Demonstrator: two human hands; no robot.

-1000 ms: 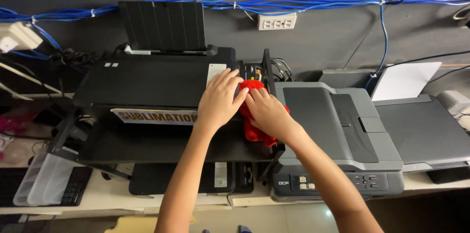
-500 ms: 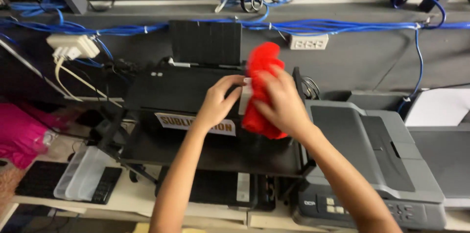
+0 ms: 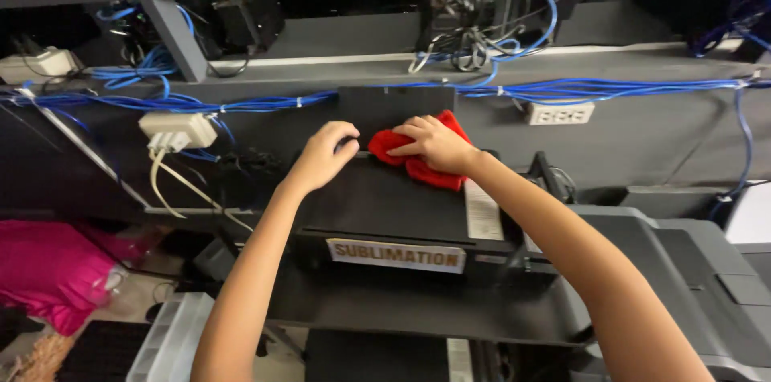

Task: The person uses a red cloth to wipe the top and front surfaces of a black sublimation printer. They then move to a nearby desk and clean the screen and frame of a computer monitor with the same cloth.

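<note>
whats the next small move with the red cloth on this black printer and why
Probably sweep the red cloth leftward along the black printer's rear top edge. The right hand presses it there beside the upright paper support, the left hand rests on the top at that edge, and the strip between them looks unwiped.

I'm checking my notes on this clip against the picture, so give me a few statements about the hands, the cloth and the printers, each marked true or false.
1. The right hand presses a red cloth on the rear top of the black printer. True.
2. The left hand holds the cloth too. False: it rests on the printer's top beside the cloth, with a gap between them.
3. A grey printer stands to the right of the black one. True.
4. The cables along the wall are yellow. False: they are blue.
5. A pink bundle lies at the lower left. True.
</note>
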